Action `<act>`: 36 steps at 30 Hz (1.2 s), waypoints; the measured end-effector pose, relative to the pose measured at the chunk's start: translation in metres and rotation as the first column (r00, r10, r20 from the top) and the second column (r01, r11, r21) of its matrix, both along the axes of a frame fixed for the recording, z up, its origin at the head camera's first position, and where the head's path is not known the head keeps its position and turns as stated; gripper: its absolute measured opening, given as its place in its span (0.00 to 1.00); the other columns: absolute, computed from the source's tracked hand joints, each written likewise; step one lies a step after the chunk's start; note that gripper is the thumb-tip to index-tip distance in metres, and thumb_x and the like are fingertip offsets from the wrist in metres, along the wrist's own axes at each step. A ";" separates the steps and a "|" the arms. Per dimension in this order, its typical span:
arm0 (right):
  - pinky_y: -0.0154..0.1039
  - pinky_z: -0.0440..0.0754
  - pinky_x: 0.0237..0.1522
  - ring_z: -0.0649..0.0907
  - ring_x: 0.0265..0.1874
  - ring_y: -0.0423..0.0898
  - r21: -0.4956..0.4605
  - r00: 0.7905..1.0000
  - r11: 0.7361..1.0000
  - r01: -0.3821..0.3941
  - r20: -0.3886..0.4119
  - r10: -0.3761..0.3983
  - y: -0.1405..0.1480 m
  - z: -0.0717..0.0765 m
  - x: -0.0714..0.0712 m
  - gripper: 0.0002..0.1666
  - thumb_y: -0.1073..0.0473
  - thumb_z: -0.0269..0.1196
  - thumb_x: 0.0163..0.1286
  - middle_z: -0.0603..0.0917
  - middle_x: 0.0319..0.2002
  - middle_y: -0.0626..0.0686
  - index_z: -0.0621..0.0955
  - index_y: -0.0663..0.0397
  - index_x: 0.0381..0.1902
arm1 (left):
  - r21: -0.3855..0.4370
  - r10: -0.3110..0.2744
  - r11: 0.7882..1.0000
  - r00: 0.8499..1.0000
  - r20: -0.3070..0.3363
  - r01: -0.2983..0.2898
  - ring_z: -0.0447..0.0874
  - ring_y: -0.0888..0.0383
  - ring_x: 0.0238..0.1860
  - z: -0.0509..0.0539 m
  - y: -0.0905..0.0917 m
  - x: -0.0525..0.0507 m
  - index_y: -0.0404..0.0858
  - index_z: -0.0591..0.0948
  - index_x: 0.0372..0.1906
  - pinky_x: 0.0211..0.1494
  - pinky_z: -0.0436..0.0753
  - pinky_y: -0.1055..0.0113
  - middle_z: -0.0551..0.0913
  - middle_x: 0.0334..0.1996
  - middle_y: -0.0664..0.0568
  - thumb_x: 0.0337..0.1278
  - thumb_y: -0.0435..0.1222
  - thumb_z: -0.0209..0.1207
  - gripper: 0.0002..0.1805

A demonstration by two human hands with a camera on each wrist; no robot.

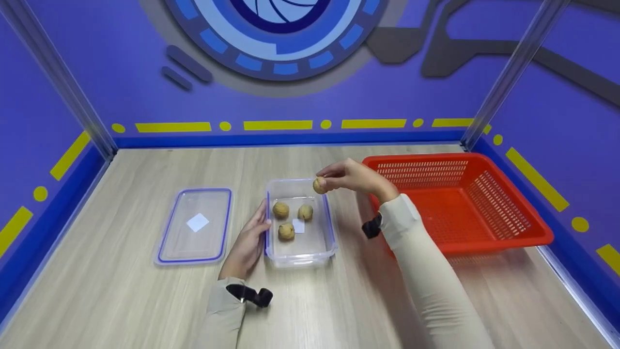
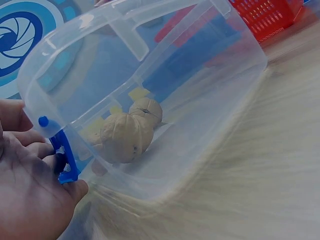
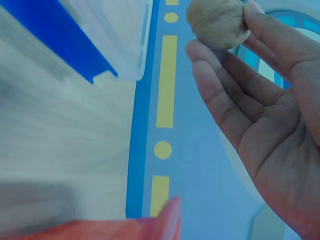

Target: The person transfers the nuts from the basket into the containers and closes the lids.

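Observation:
A clear plastic container [image 1: 317, 245] with a blue-edged rim stands on the table, and several walnuts are in view. Inside it lie three of them: a rear left walnut [image 1: 281, 210], a rear right walnut [image 1: 305, 212] and a front walnut [image 1: 286, 231]. Another walnut [image 3: 217, 22] is pinched between the thumb and fingers of my right hand [image 1: 356, 179], held over the container's far right corner. My left hand [image 1: 249, 245] holds the container's left side, thumb at the rim; in the left wrist view its fingers lie by the blue latch [image 2: 67, 155].
Left of the container lies a clear lid [image 1: 193, 242] with a blue seal and a white label. A red slotted basket [image 1: 450, 213] stands on the right, below my right forearm. Purple panels with yellow marks [image 1: 277, 125] enclose the table's back and sides.

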State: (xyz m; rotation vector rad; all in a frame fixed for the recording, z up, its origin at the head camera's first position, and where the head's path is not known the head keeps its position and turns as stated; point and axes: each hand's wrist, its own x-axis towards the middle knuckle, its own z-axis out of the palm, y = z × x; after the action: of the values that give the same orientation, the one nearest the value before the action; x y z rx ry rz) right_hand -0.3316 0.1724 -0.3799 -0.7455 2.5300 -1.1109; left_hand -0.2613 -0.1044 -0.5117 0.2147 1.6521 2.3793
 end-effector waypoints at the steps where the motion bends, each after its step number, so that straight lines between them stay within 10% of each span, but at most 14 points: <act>1: 0.43 0.84 0.54 0.86 0.42 0.44 -0.008 1.000 1.000 -0.011 0.006 0.011 -0.003 -0.001 0.000 0.21 0.51 0.63 0.67 0.88 0.45 0.51 0.82 0.52 0.55 | 0.002 0.001 1.000 1.000 0.003 -0.001 0.28 0.50 0.78 0.000 0.000 0.000 0.36 0.43 0.76 0.79 0.32 0.58 0.35 0.78 0.45 0.66 0.26 0.41 0.36; 9: 0.42 0.84 0.53 0.86 0.41 0.45 -0.034 0.997 0.997 -0.075 0.029 0.076 -0.026 -0.012 -0.004 0.21 0.56 0.62 0.68 0.88 0.44 0.58 0.80 0.63 0.55 | -0.007 -0.006 1.000 1.000 -0.013 0.006 0.27 0.48 0.77 -0.001 0.000 0.000 0.34 0.43 0.76 0.79 0.31 0.57 0.34 0.77 0.43 0.67 0.26 0.40 0.36; 36: 0.43 0.84 0.52 0.86 0.41 0.44 0.137 0.999 0.990 -0.033 0.021 0.030 -0.076 -0.041 -0.004 0.19 0.53 0.68 0.61 0.89 0.43 0.52 0.85 0.53 0.49 | 0.031 -0.026 0.999 1.000 -0.006 0.026 0.26 0.49 0.77 0.000 0.000 -0.001 0.35 0.42 0.76 0.79 0.30 0.57 0.33 0.77 0.44 0.67 0.25 0.38 0.35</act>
State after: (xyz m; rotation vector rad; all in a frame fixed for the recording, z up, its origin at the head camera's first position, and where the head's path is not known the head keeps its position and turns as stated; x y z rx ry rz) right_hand -0.3353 0.0964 -0.4214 -0.7326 2.5396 -0.9185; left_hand -0.2621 -0.1040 -0.5112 0.2472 1.6060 2.3881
